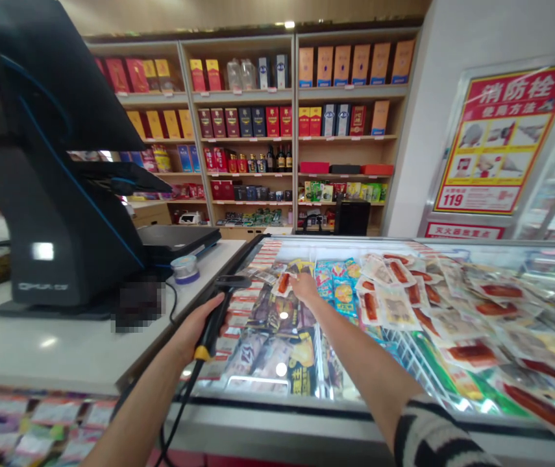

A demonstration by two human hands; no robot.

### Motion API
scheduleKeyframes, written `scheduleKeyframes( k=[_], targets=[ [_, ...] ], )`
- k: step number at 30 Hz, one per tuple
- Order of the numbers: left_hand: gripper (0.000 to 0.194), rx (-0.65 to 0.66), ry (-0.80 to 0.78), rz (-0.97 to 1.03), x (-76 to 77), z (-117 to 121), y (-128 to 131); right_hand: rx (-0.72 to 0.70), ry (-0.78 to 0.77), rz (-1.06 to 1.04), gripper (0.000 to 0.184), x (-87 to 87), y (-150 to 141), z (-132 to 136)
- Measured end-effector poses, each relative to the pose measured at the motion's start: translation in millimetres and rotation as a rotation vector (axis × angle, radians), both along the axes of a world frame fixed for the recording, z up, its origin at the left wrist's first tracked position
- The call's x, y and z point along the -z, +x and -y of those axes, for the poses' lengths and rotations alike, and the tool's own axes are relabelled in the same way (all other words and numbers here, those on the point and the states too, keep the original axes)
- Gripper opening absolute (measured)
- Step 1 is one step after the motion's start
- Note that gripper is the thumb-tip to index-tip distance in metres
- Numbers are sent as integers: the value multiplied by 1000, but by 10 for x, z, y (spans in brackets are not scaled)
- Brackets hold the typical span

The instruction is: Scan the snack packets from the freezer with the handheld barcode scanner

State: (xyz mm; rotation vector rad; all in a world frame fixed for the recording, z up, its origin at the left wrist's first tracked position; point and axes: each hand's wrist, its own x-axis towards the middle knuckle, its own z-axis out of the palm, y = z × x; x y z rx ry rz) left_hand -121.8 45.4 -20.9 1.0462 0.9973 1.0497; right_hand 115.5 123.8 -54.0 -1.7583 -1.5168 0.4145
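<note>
- left hand (198, 327): fingers wrapped tight round the grip of a black handheld barcode scanner (219, 310), its head tipped toward the freezer; a cable (180, 405) trails from the yellow-tipped base down off the counter edge.
- right hand (304, 288): arm stretched across the chest freezer (267, 415), fingers pinched together on a small snack packet (283, 283) with a red-orange sausage picture, held up just above the other goods.
- packet position: near the scanner head, a little to its right, over the left part of the freezer.
- handling note, as a judgement: turn the packet so its printed code faces the scanner window, keep it flat and uncreased, hold both hands steady and keep the cable slack.
- surroundings: packaged snacks (394, 305) spread over the freezer top; a black point-of-sale terminal (63, 214) on the white counter (53, 353); a round tape roll (185, 268) beside it; shelves of boxed bottles (267, 123) behind; a red fire-hydrant notice (501, 139) on the right wall.
</note>
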Motion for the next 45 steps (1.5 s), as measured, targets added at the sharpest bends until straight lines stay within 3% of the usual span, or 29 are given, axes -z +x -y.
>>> scheduleKeyframes(
  k=[2, 7, 9, 11, 14, 19, 23, 29, 35, 42, 45],
  targets=[
    [24, 23, -20, -8, -5, -20, 108, 43, 7, 115, 26, -58, 247, 103],
    [26, 128, -18, 4, -22, -24, 477, 156, -85, 355, 17, -180, 1194, 616],
    [27, 173, -7, 24, -32, -3, 620, 210, -131, 421, 17, -158, 1466, 839],
    [29, 232, 11, 35, -41, 30, 744, 257, -156, 521, 29, -92, 1586, 1010],
    [31, 303, 49, 28, -54, 95, 890, 277, -137, 715, 41, 28, 1538, 1127],
    [31, 325, 65, 12, -77, 194, 1035, 224, 17, 760, 30, 167, 1282, 1084],
    [30, 349, 63, 26, -70, 253, 1108, 173, 63, 648, 27, 262, 1167, 1024],
    [31, 290, 54, 45, -46, 330, 1172, 221, 119, 231, 33, 304, 1239, 896],
    [32, 381, 44, 48, -85, 321, 1111, 217, 208, 252, 44, 317, 1286, 776],
    [32, 332, 102, 23, -161, 419, 1138, 236, 210, 256, 45, 322, 1215, 759],
    [31, 376, 96, 17, -169, 420, 1143, 232, 225, 236, 46, 328, 1193, 748]
  ],
)
